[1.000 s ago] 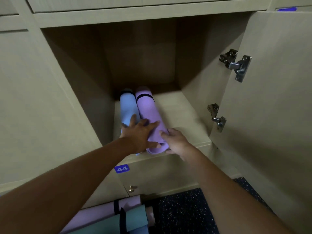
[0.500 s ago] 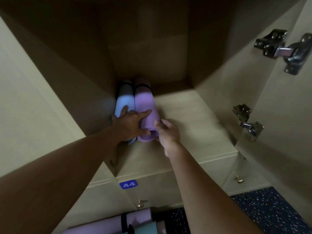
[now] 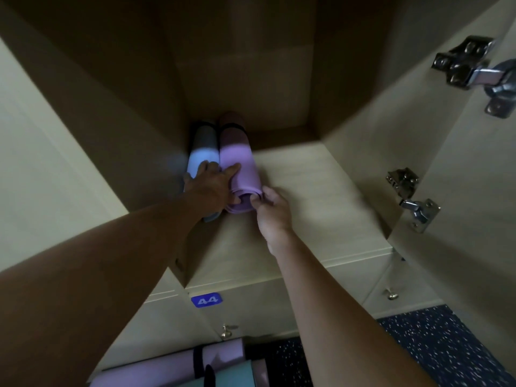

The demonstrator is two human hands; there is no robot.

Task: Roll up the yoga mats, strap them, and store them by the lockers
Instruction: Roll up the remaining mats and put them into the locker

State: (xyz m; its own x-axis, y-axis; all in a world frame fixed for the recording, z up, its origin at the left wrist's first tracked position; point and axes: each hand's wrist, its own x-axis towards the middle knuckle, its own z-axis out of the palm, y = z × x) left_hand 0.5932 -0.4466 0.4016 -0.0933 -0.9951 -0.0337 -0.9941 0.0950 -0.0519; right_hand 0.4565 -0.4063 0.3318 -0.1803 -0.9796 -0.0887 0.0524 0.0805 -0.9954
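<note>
The left hand (image 3: 208, 188) lies with fingers spread across the blue mat (image 3: 201, 160) and purple mat (image 3: 237, 163). The right hand (image 3: 272, 210) pinches the purple mat's rolled end; both mats' far ends fade into the locker's (image 3: 307, 174) shadow.

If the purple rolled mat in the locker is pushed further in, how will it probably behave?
The purple yoga mat would probably slide in lengthwise as one roll, since a black strap binds its far end. It looks soft: the near end's layers sit loose where the right hand pinches them. Sideways rolling seems unlikely, with the blue mat right beside it.
</note>
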